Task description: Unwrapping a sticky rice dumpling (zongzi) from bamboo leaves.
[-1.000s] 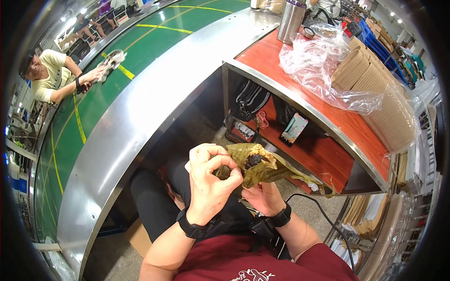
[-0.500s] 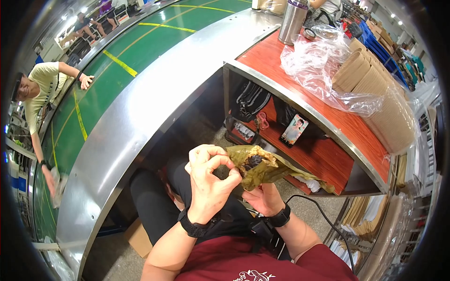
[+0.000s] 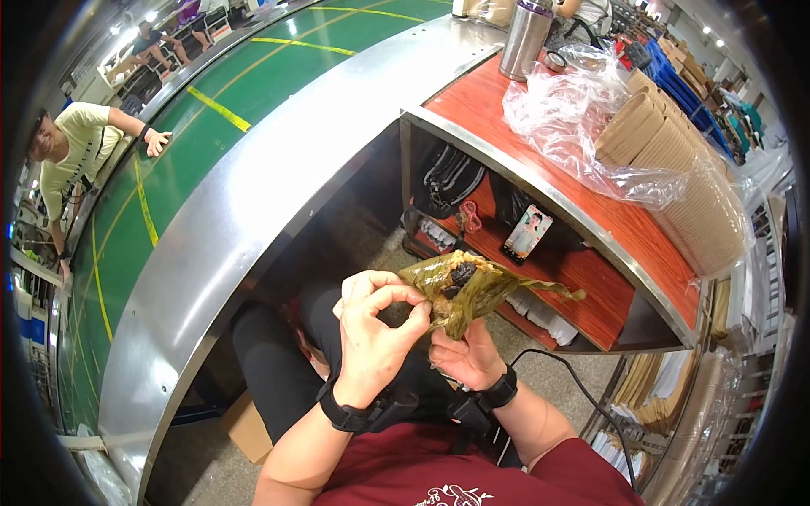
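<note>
A leaf-wrapped rice dumpling [image 3: 456, 295] is held up in front of me, its olive-green leaf peeled back. Yellowish rice and a dark filling [image 3: 461, 276] show in the opening, and a long leaf tip trails off to the right. My left hand [image 3: 377, 325] pinches the leaf at the dumpling's left edge between thumb and forefinger. From below, my right hand [image 3: 470, 356] grips the lower part of the leaf; some of its fingers are hidden behind it. Each wrist wears a black band.
Beyond the dumpling, a phone [image 3: 528, 234] leans in a red-brown shelf compartment [image 3: 582, 282]. On the top are a steel flask [image 3: 525, 40], clear plastic film [image 3: 561, 105] and stacked brown cardboard pieces [image 3: 688, 181]. A metal-edged green conveyor [image 3: 198, 143] curves along the left, with a co-worker [image 3: 80, 152] beside it.
The dumpling has risen slightly and turned, lifting its trailing leaf tip. My right hand has shifted a little left. Across the conveyor, the co-worker's lower arm has drawn back and the clear bag is out of sight.
</note>
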{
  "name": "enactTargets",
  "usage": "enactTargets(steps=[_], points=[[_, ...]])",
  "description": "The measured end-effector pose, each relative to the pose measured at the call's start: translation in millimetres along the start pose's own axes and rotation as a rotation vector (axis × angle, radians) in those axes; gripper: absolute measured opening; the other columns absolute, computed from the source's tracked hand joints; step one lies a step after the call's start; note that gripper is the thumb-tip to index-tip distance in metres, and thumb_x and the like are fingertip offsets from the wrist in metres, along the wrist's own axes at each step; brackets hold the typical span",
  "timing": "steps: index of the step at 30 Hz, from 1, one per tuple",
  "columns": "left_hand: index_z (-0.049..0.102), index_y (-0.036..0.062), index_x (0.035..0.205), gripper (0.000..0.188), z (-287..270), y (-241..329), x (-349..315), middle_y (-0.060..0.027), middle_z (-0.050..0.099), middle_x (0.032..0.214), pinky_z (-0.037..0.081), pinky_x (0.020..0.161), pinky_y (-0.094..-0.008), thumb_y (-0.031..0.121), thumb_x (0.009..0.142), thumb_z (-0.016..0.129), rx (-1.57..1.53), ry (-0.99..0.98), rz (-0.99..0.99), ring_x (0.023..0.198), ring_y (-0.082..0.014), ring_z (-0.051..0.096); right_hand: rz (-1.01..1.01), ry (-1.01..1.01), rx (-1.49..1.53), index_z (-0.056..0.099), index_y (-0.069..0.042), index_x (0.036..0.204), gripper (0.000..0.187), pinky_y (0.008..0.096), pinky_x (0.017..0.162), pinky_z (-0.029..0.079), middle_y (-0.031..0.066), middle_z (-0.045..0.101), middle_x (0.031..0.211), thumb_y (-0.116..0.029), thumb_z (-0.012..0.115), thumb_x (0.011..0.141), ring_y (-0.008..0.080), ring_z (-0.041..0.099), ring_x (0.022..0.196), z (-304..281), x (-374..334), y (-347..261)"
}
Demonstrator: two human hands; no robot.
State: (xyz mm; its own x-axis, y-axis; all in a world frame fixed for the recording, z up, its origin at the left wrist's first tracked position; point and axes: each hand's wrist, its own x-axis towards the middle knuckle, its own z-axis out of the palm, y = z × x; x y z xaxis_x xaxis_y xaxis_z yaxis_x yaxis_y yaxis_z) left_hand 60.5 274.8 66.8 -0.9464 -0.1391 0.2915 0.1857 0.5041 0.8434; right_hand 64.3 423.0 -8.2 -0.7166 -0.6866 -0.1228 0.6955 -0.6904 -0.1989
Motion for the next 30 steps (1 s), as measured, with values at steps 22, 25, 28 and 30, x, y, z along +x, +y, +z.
enactTargets(steps=[22,25,28,30], points=[[0.065,0.0124,0.078,0.018,-20.0,26.1,15.4,0.0041,0.059,0.079,0.027,0.076,-0.0350,0.013,0.062,0.072,0.543,0.153,0.512,0.089,-0.0166,0.052,-0.176,0.097,-0.195,0.043,-0.019,0.114,0.037,0.0232,0.063,0.040,-0.0055,0.052,0.094,-0.036,0.058,0.084,0.0050,0.048,0.078,-2.6,-8.0,-6.7],[0.064,0.0125,0.077,0.018,-19.8,23.7,18.0,0.0040,0.059,0.078,0.027,0.076,-0.0354,0.013,0.061,0.072,0.524,0.133,0.510,0.089,-0.0164,0.052,-0.200,0.127,-0.247,0.044,-0.017,0.113,0.040,0.0223,0.062,0.039,-0.0060,0.052,0.092,-0.038,0.059,0.082,0.0045,0.047,0.076,1.0,-7.6,-9.8],[0.064,0.0127,0.076,0.018,-20.8,22.9,19.5,0.0042,0.059,0.078,0.027,0.077,-0.0358,0.013,0.060,0.072,0.453,0.082,0.456,0.090,-0.0164,0.052,-0.221,0.064,-0.272,0.045,-0.016,0.116,0.044,0.0222,0.063,0.040,-0.0056,0.052,0.095,-0.039,0.059,0.082,0.0051,0.048,0.079,9.2,-6.4,-10.6],[0.064,0.0127,0.076,0.018,-21.5,20.9,19.4,0.0044,0.059,0.078,0.027,0.077,-0.0360,0.013,0.060,0.072,0.416,0.052,0.415,0.090,-0.0164,0.051,-0.247,0.055,-0.289,0.045,-0.015,0.118,0.046,0.0226,0.066,0.041,-0.0047,0.054,0.099,-0.039,0.059,0.082,0.0058,0.050,0.083,15.1,-5.4,-8.9]])
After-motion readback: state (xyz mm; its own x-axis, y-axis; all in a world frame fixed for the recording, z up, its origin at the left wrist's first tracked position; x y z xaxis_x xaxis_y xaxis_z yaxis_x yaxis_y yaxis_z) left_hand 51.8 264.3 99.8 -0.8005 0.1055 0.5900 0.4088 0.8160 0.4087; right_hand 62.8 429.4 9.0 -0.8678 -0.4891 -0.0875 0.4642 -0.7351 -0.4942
